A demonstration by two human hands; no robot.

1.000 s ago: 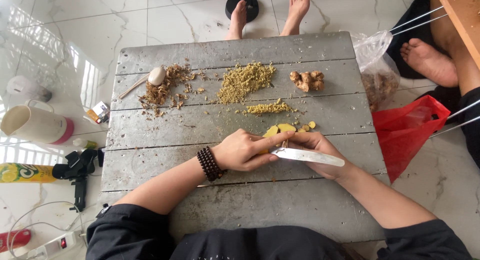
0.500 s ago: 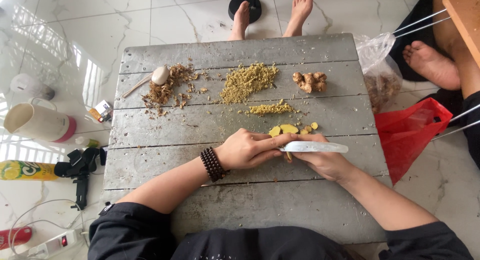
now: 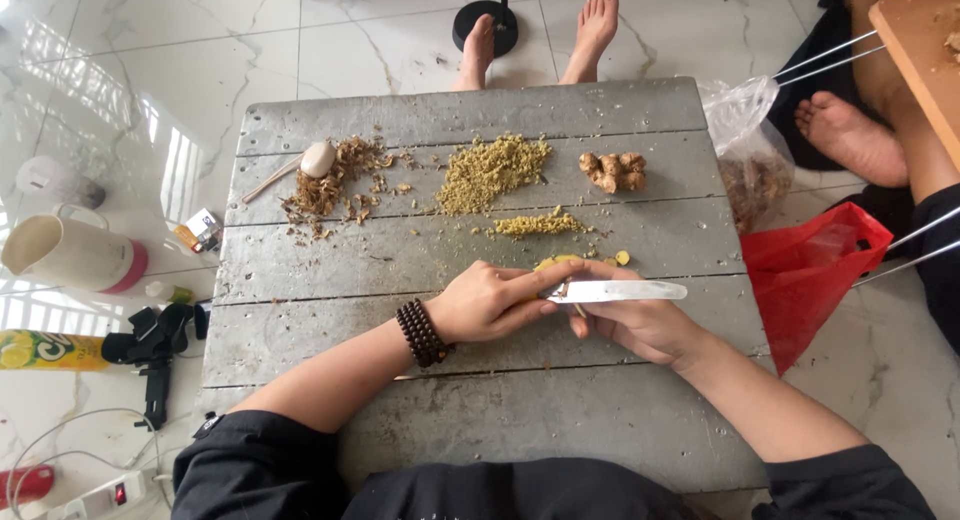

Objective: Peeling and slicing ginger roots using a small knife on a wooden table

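My left hand (image 3: 495, 302), with a dark bead bracelet on the wrist, pinches a yellow piece of ginger (image 3: 556, 264) on the grey wooden table (image 3: 400, 240). My right hand (image 3: 640, 325) grips a knife (image 3: 615, 291) whose pale blade lies flat and points right, just over the fingers. Small yellow ginger slices (image 3: 622, 257) lie beside the hands. Further back are a small heap of chopped ginger (image 3: 538, 223), a larger heap of it (image 3: 492, 170) and whole ginger roots (image 3: 613, 170).
Brown peelings and a pale round object (image 3: 318, 160) lie at the table's back left. A clear plastic bag (image 3: 750, 150) and red bag (image 3: 815, 270) sit to the right. Another person's bare feet (image 3: 535, 35) rest beyond the table. A jug (image 3: 70, 252) and cables lie left.
The knife blade has swung from tilted down-right to nearly level, and both hands have shifted slightly over the ginger piece.
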